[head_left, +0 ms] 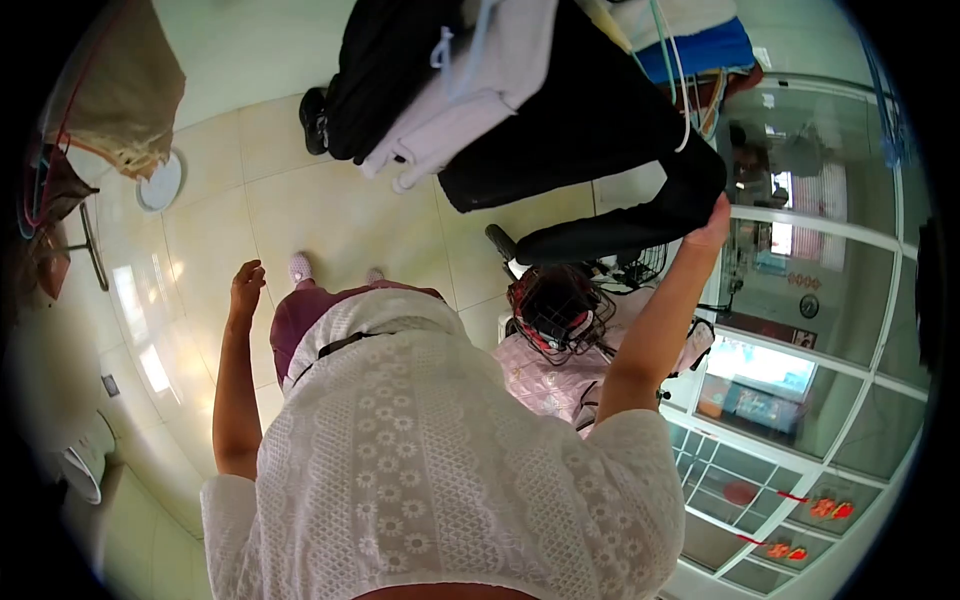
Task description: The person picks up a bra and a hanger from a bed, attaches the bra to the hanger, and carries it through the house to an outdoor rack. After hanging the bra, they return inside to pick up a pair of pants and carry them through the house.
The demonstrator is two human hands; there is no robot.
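My right hand [710, 226] reaches out to the right and grips a black garment [630, 135] by its folded end. Part of that hand's fingers is hidden by the cloth. The garment hangs from above, with one long, narrow part stretching down to the left. Beside it hangs a pale lavender garment [470, 95] with a light blue hanger [462, 50]. My left hand [247, 288] hangs in the air over the tiled floor, its fingers loosely bent and holding nothing.
Below the black garment stands a bike with a black wire basket [560, 312] and a pink cover [545, 375]. A glass-paned partition [830, 300] rises at right. More hanging clothes [700, 45] are at top right. A round white object [160, 182] lies at left.
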